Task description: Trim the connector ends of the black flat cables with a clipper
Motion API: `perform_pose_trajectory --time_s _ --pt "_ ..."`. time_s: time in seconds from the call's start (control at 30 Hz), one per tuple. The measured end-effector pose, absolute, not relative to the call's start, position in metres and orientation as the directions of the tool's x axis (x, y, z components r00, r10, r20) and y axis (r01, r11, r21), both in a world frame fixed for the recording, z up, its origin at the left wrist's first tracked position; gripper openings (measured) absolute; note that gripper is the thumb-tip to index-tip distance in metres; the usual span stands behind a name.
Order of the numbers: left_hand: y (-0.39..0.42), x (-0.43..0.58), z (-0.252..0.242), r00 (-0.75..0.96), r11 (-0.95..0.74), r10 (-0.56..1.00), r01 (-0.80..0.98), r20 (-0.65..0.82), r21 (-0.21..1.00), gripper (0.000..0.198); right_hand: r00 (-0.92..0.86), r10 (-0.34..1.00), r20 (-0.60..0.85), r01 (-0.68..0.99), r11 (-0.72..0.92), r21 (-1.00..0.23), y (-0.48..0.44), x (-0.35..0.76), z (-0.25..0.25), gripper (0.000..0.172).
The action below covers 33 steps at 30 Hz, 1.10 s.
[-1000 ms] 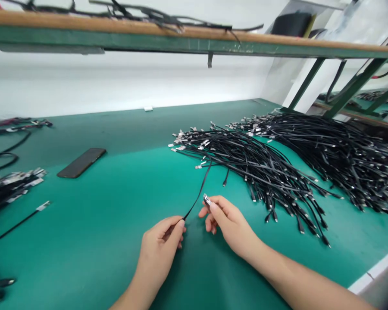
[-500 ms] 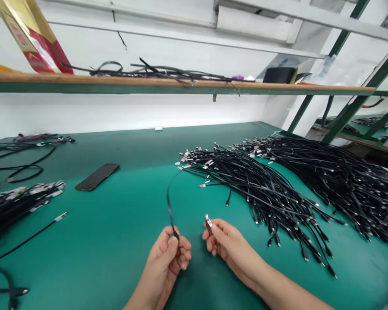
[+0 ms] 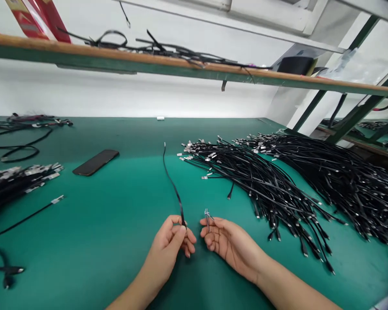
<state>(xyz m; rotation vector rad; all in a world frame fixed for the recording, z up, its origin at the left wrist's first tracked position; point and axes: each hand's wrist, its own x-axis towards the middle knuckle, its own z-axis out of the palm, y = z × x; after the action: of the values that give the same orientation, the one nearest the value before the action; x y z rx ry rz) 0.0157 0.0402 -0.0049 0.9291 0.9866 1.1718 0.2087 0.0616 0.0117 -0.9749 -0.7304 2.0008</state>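
My left hand (image 3: 168, 247) pinches a thin black cable (image 3: 172, 183) near its lower end, between thumb and fingers. From there the cable rises in a curve, its light-tipped far end up and to the left, apart from the cable bundle. Close by on the right, my right hand (image 3: 234, 247) is half curled, palm turned up, with a small shiny nail clipper (image 3: 207, 218) in its fingers. The clipper's head points up and its lever shows at an angle. Only a short gap separates the two hands.
A large bundle of black cables (image 3: 248, 172) with silver tips lies to the right, another pile (image 3: 339, 176) behind it. More cables (image 3: 22, 183) are at the left, near a dark phone (image 3: 96, 162). A shelf (image 3: 181, 64) crosses above the green table (image 3: 116, 241).
The cable's far end has swung left, away from the bundle. My right fingers have loosened around the nail clipper, which now shows its lever. The whole view has shifted slightly.
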Motion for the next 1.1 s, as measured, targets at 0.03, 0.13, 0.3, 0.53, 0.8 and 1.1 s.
perform_pose_trajectory --time_s 0.03,0.13,0.3,0.53,0.8,1.1 --pt "0.0396 0.0166 -0.0051 0.13 0.149 0.985 -0.27 -0.117 0.951 0.05 -0.405 0.838 -0.364 -0.377 -0.516 -0.769 0.0607 0.2086 0.0125 0.026" --pt "0.0383 0.0176 -0.0042 0.163 0.137 0.981 -0.215 -0.103 0.967 0.045 -0.403 0.862 -0.308 -0.308 -0.445 -0.841 0.059 0.2085 0.0151 0.034" --pt "0.0371 0.0153 -0.0021 0.138 0.12 0.985 -0.134 -0.101 0.984 0.025 -0.354 0.909 -0.221 -0.172 -0.295 -0.94 0.0585 0.2099 0.016 0.035" --pt "0.0382 0.0157 -0.0027 0.099 0.136 0.987 -0.098 -0.126 0.986 0.015 -0.363 0.926 -0.098 0.204 -0.024 -0.979 0.0552 0.2111 0.0109 0.023" --pt "0.038 0.0159 -0.0009 0.082 0.079 0.994 -0.055 -0.075 0.995 0.012 -0.393 0.915 -0.091 0.298 0.033 -0.954 0.0552 0.2111 0.0117 0.023" --pt "0.0358 0.0142 -0.0023 0.1 0.075 0.992 -0.036 -0.071 0.996 0.009 -0.421 0.901 -0.103 0.234 -0.002 -0.972 0.0552 0.2098 0.0141 0.022"
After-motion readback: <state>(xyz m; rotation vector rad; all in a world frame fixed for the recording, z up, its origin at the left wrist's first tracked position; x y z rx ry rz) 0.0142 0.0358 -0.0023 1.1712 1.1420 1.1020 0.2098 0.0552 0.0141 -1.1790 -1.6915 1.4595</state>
